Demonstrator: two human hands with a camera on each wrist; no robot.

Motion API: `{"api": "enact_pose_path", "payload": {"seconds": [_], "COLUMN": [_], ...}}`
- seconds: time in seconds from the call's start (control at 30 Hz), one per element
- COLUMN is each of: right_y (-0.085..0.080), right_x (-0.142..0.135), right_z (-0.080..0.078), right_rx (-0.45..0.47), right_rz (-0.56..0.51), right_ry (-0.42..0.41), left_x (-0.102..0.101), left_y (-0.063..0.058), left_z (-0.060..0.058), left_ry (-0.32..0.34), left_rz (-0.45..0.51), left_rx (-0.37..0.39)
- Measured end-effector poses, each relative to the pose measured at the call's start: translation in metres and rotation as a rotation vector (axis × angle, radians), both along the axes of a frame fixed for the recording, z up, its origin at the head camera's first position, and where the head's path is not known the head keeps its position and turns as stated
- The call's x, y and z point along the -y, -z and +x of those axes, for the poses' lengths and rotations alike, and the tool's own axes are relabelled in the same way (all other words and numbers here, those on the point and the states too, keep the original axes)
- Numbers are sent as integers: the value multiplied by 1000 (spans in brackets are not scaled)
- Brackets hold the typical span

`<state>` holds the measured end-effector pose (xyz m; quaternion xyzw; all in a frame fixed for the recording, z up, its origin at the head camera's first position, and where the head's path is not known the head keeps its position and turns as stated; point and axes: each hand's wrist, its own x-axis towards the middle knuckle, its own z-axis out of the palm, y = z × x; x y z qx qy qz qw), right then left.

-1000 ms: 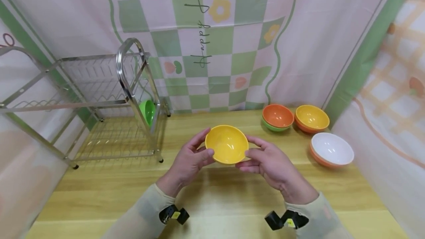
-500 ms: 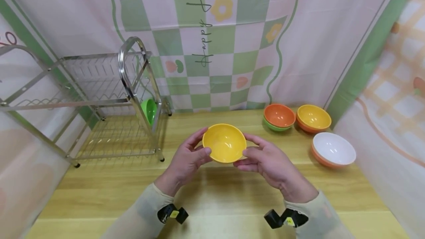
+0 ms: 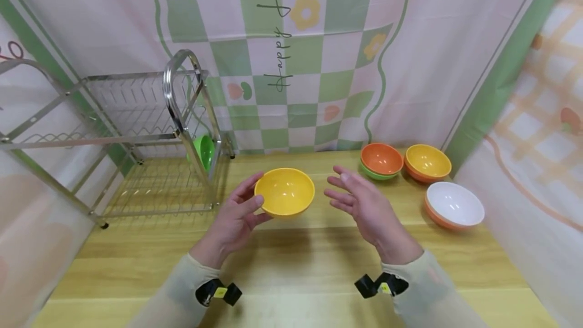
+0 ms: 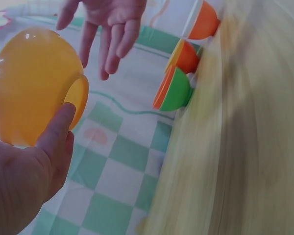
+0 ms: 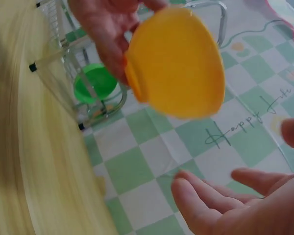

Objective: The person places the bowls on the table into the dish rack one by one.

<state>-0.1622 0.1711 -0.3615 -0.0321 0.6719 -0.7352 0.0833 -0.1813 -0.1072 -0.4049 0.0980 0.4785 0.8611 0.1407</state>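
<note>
A yellow bowl (image 3: 285, 192) is held up above the wooden table in the head view, its hollow side facing me. My left hand (image 3: 238, 215) grips it at its left side, thumb over the rim and fingers behind. From the left wrist view, fingertips lie at the foot ring of the bowl (image 4: 34, 83). My right hand (image 3: 364, 206) is apart from the bowl, to its right, with fingers extended and nothing in them. The right wrist view shows a gap between the right hand's fingers (image 5: 201, 200) and the bowl (image 5: 179, 63).
A two-tier metal dish rack (image 3: 155, 140) stands at the left, with a green bowl (image 3: 206, 153) upright in its lower tier. At the right sit stacked bowls: orange on green (image 3: 381, 160), yellow on orange (image 3: 427, 162), white on orange (image 3: 455, 203). A patterned curtain (image 3: 300, 65) hangs behind.
Both hands held the yellow bowl earlier. The right hand has let go and its fingers have spread away, while the left hand has carried the bowl a little to the left.
</note>
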Motion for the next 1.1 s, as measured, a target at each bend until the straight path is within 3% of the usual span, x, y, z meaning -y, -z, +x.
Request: {"api": "enact_pose_path", "payload": {"seconds": [0.33,0.8,1.1], "right_y": [3,-19,-29], "right_x": [31,81,110], "right_z": [-22,-32,-41], "right_rx": [-62,-124,-185], "right_rz": [-80,-51,52], "right_ry": [-31,-114,-188], "left_x": [47,92,116], "left_y": [-1,-1,1], "left_z": [5,16,21], "left_ry": [-45,-87,-107], "left_rz": [16,19,74], "left_rx": [-73,-108,-143]}}
